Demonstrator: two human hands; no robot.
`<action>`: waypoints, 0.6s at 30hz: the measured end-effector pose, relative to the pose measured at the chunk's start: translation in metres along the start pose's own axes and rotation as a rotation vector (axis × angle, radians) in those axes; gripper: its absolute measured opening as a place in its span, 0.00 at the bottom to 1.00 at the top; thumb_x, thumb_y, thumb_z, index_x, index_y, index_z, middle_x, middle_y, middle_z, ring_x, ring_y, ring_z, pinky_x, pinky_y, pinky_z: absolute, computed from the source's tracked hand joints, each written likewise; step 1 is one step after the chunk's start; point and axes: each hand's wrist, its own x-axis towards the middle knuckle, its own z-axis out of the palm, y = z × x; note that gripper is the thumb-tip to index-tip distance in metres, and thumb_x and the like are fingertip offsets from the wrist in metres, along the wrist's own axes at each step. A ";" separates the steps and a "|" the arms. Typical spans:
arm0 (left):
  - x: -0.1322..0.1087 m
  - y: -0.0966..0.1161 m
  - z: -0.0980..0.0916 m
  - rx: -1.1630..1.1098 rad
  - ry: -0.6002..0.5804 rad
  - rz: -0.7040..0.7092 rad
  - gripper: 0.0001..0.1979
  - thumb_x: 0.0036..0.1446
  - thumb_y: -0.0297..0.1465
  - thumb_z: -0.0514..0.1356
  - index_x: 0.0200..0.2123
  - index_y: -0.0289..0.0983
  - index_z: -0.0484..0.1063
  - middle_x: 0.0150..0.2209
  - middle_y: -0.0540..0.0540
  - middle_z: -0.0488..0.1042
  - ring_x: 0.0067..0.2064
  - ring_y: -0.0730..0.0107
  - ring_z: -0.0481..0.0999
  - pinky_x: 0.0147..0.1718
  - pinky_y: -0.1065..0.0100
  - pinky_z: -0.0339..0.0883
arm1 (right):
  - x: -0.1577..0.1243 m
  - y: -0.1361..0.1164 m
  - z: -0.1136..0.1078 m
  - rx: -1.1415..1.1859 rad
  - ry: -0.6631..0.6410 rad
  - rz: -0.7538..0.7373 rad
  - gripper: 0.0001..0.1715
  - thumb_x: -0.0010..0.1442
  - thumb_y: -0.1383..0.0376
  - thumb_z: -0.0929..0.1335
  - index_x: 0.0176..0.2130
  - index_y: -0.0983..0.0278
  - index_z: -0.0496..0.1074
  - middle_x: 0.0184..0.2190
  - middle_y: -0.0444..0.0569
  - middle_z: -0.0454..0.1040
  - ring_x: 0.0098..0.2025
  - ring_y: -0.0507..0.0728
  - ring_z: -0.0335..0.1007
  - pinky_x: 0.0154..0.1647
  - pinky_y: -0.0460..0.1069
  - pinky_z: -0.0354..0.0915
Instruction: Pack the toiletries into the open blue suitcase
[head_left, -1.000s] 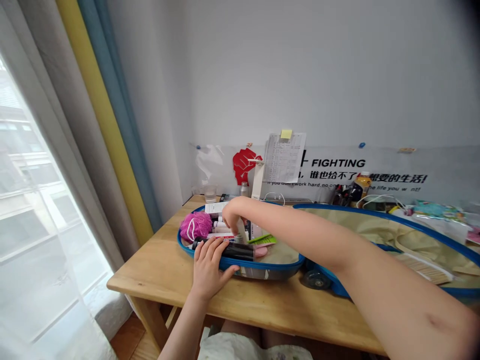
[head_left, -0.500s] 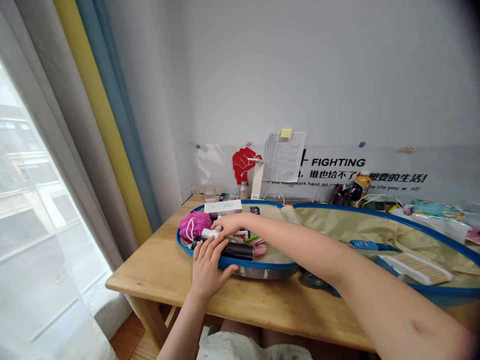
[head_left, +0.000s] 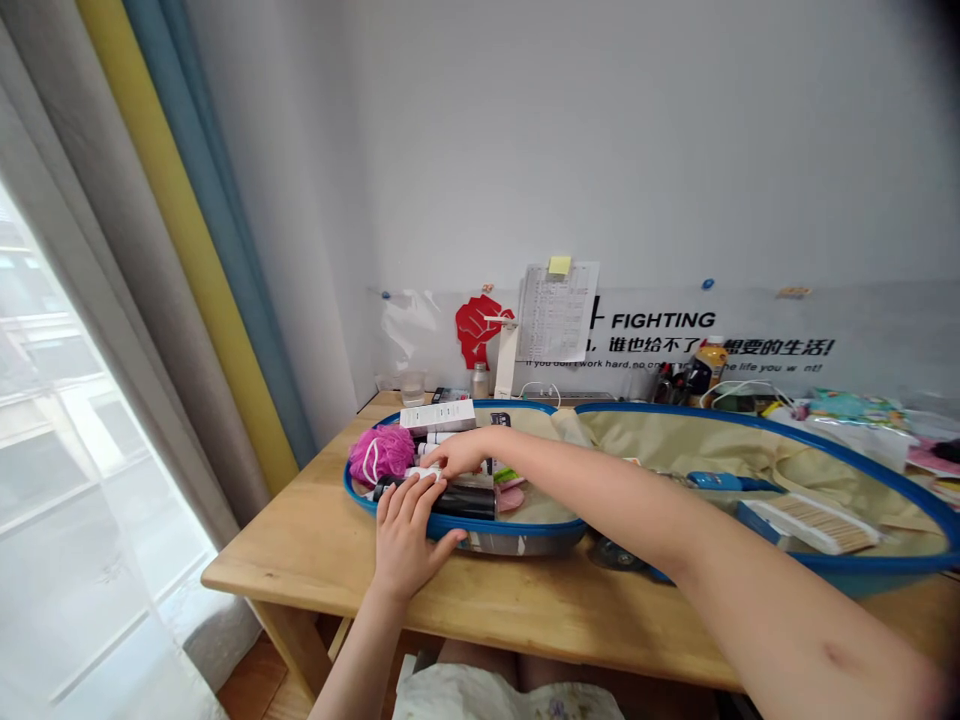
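Note:
On the desk lies an open blue-rimmed case (head_left: pixel 525 547), its left half filled with small toiletries. My left hand (head_left: pixel 409 535) rests over the front rim with fingers spread, its fingertips on a black cylindrical bottle (head_left: pixel 469 502). Reaching across from the right, my right hand (head_left: pixel 461 452) has its fingers bent down on a white tube (head_left: pixel 421 473) just behind that bottle; its fingertips are partly hidden. A pink bath puff (head_left: pixel 382 453) sits at the left end. Behind the hand are a white box (head_left: pixel 437 416) and small white bottles (head_left: pixel 440 438).
In the right half of the case lie a blue-handled brush (head_left: pixel 724 482) and a pack of cotton swabs (head_left: pixel 814 525). A white lamp (head_left: pixel 506 362), a clear cup (head_left: pixel 412 387) and a yellow-labelled bottle (head_left: pixel 707 367) stand along the wall. Curtains (head_left: pixel 217 260) hang at the left.
The view has shifted slightly. My right hand has moved a little within the left half, and more of the small white bottles show behind it. My left hand stays on the rim.

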 end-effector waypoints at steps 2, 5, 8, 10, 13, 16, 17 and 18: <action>0.000 -0.001 0.000 0.004 -0.003 0.004 0.27 0.58 0.48 0.55 0.55 0.39 0.69 0.53 0.40 0.74 0.56 0.52 0.69 0.59 0.53 0.51 | -0.011 0.001 -0.010 0.023 -0.001 0.044 0.33 0.59 0.66 0.65 0.62 0.63 0.62 0.50 0.51 0.75 0.33 0.51 0.73 0.31 0.44 0.67; 0.000 -0.001 -0.001 0.006 0.000 0.020 0.27 0.59 0.49 0.55 0.55 0.38 0.68 0.52 0.40 0.74 0.56 0.52 0.69 0.58 0.53 0.51 | -0.039 0.020 -0.035 0.083 0.082 0.108 0.32 0.62 0.63 0.63 0.64 0.64 0.59 0.52 0.54 0.74 0.40 0.52 0.74 0.34 0.44 0.67; 0.000 -0.001 -0.002 0.004 -0.001 0.021 0.26 0.59 0.47 0.55 0.55 0.39 0.67 0.52 0.40 0.75 0.56 0.52 0.70 0.58 0.53 0.51 | -0.083 0.060 -0.055 0.150 0.238 0.246 0.29 0.62 0.62 0.63 0.62 0.63 0.63 0.49 0.53 0.76 0.41 0.53 0.75 0.39 0.45 0.67; 0.001 0.000 -0.002 -0.003 -0.001 0.017 0.25 0.58 0.46 0.56 0.55 0.39 0.67 0.52 0.41 0.75 0.56 0.52 0.70 0.58 0.53 0.51 | -0.116 0.092 -0.056 0.094 0.291 0.411 0.27 0.60 0.64 0.64 0.59 0.62 0.67 0.49 0.51 0.76 0.41 0.53 0.75 0.43 0.46 0.66; 0.001 0.000 -0.002 -0.010 0.008 0.015 0.25 0.58 0.46 0.56 0.55 0.39 0.67 0.52 0.41 0.75 0.56 0.53 0.70 0.59 0.53 0.51 | -0.161 0.132 -0.038 -0.016 0.257 0.649 0.22 0.53 0.70 0.68 0.49 0.63 0.75 0.46 0.53 0.77 0.43 0.56 0.75 0.47 0.49 0.66; 0.001 -0.001 -0.001 -0.010 0.017 0.018 0.25 0.59 0.46 0.56 0.55 0.39 0.67 0.52 0.41 0.75 0.56 0.53 0.70 0.59 0.53 0.51 | -0.194 0.155 -0.004 -0.050 0.176 0.794 0.16 0.43 0.77 0.70 0.34 0.65 0.80 0.37 0.55 0.79 0.39 0.60 0.75 0.43 0.52 0.66; 0.001 -0.001 -0.001 -0.010 0.020 0.020 0.25 0.59 0.47 0.56 0.55 0.39 0.67 0.52 0.41 0.75 0.55 0.53 0.70 0.59 0.54 0.51 | -0.201 0.159 0.007 -0.057 0.151 0.833 0.15 0.40 0.79 0.70 0.30 0.65 0.79 0.34 0.55 0.79 0.37 0.60 0.75 0.41 0.52 0.66; 0.001 -0.001 -0.001 -0.011 0.020 0.021 0.26 0.59 0.47 0.56 0.55 0.39 0.67 0.52 0.41 0.75 0.55 0.53 0.70 0.59 0.54 0.51 | -0.207 0.163 0.018 -0.063 0.132 0.865 0.15 0.37 0.80 0.71 0.27 0.65 0.79 0.32 0.54 0.79 0.36 0.60 0.75 0.40 0.52 0.66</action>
